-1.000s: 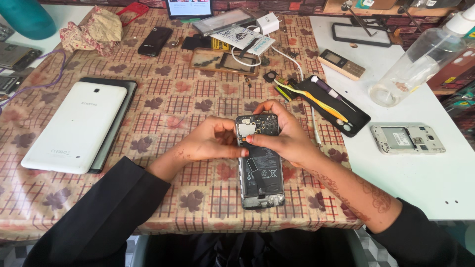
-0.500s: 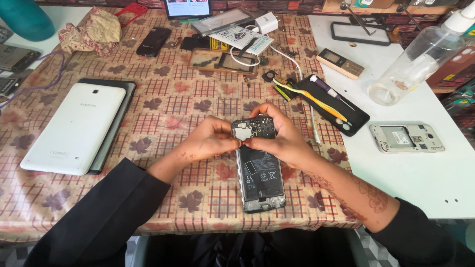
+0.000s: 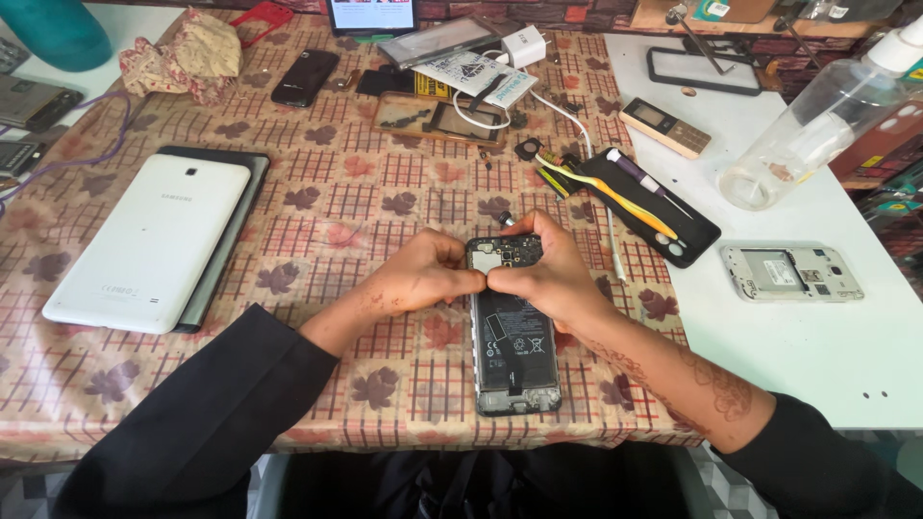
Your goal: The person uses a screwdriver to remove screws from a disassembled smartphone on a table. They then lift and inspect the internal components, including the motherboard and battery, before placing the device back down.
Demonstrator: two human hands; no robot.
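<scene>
Gripping the opened phone (image 3: 515,351) at its top end, left hand (image 3: 423,274) and right hand (image 3: 548,274) pinch the inner cover; best pressed evenly, phone flat on surface (image 3: 385,192).

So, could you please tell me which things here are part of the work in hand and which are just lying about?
In hand:
opened phone
left hand
right hand

Lying about:
white tablet
yellow toothbrush
clear bottle
silver phone frame
black phone
</scene>
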